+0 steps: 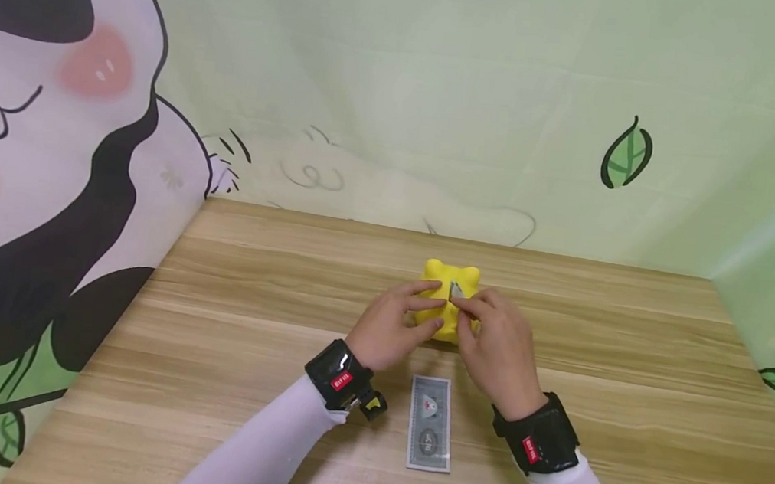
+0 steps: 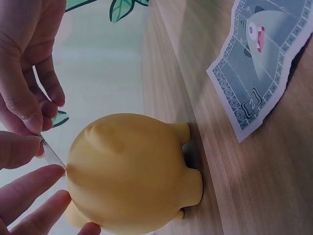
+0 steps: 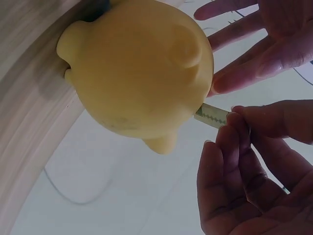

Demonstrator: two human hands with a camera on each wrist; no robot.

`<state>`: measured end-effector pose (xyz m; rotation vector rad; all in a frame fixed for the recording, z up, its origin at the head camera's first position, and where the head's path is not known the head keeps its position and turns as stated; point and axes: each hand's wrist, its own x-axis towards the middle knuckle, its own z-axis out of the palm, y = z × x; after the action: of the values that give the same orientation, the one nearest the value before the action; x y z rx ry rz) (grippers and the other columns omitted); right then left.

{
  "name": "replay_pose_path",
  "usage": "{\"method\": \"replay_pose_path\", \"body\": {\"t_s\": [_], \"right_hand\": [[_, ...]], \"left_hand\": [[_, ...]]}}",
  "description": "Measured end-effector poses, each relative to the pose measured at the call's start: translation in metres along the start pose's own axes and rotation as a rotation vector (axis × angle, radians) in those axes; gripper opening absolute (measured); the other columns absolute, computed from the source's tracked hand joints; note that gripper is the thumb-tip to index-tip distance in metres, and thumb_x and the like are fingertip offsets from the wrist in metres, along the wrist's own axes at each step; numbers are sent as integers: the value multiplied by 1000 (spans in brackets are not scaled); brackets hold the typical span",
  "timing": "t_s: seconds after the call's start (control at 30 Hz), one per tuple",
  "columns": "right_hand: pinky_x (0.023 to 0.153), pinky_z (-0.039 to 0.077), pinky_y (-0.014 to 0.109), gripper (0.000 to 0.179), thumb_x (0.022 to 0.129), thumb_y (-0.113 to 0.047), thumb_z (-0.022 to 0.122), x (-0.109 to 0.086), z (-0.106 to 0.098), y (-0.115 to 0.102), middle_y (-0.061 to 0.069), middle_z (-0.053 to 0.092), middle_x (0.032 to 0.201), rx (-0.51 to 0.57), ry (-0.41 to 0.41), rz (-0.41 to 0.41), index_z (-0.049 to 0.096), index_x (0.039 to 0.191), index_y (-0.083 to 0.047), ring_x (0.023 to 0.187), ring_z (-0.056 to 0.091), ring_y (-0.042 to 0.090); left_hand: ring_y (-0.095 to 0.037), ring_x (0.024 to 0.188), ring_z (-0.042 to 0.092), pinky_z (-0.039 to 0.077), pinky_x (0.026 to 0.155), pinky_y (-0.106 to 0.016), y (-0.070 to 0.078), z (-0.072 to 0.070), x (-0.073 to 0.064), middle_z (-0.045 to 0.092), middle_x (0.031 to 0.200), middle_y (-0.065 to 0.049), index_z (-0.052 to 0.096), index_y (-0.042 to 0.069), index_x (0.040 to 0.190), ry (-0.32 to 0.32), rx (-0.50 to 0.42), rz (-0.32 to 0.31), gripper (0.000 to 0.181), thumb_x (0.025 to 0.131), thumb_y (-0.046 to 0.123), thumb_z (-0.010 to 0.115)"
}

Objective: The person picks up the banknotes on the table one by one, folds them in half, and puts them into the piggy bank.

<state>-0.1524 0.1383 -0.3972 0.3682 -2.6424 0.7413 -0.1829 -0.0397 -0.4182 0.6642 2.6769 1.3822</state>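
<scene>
A yellow piggy bank (image 1: 452, 271) stands on the table with its back toward me. My left hand (image 1: 390, 323) is spread over its left side, fingertips resting on the top. Between the thumb and fingers of my right hand (image 1: 499, 344) is a small folded paper play banknote (image 3: 213, 115). One end of this banknote sits at the slot on top of the bank, as the right wrist view shows. A second play banknote (image 1: 431, 424), grey-blue with a cartoon figure, lies flat on the table in front of the bank.
The wood-grain table (image 1: 272, 293) reaches back to a light green printed backdrop (image 1: 388, 81). On the left side a large panda (image 1: 93, 132) is printed on it. Black straps with red labels circle both wrists.
</scene>
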Motion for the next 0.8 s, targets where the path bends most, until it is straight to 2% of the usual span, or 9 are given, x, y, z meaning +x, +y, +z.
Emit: {"method": "replay_pose_path", "body": {"t_s": [0.17, 0.37, 0.5, 0.63, 0.8], "right_hand": [[66, 48, 30, 21, 91, 0, 74, -1, 1, 0, 11, 71, 95, -5, 6, -10, 78, 111, 0, 81, 63, 23], [65, 45, 30, 18, 90, 1, 75, -1, 3, -3, 11, 69, 93, -50, 25, -60, 79, 107, 0, 78, 58, 22], [72, 52, 35, 16, 91, -1, 74, -2, 4, -5, 12, 70, 97, -62, 24, -87, 79, 106, -1, 85, 60, 25], [79, 55, 40, 16, 93, -2, 72, -2, 7, -5, 12, 71, 102, -52, 13, -89, 78, 108, 0, 94, 63, 28], [81, 54, 41, 15, 97, -2, 68, -1, 10, -1, 13, 70, 105, 8, -4, -63, 75, 109, 1, 96, 62, 28]], "left_hand": [[-30, 147, 47, 41, 119, -54, 1, 1, 0, 53, 157, -1, 71, 13, 133, 3, -7, -5, 36, 99, 23, 71], [-29, 148, 46, 40, 120, -54, 1, 0, -1, 53, 157, -1, 71, 14, 133, 2, -1, -5, 35, 99, 25, 70], [-30, 147, 47, 41, 119, -54, 1, -1, -1, 53, 157, -2, 72, 17, 132, 5, 10, 10, 34, 99, 24, 70], [-30, 147, 48, 41, 119, -54, 0, 0, 0, 53, 157, -3, 72, 19, 132, 9, 16, 20, 34, 99, 23, 69], [-30, 146, 49, 42, 119, -53, -2, 1, 1, 54, 157, -2, 72, 18, 133, 11, 9, 14, 34, 99, 23, 70]]}}
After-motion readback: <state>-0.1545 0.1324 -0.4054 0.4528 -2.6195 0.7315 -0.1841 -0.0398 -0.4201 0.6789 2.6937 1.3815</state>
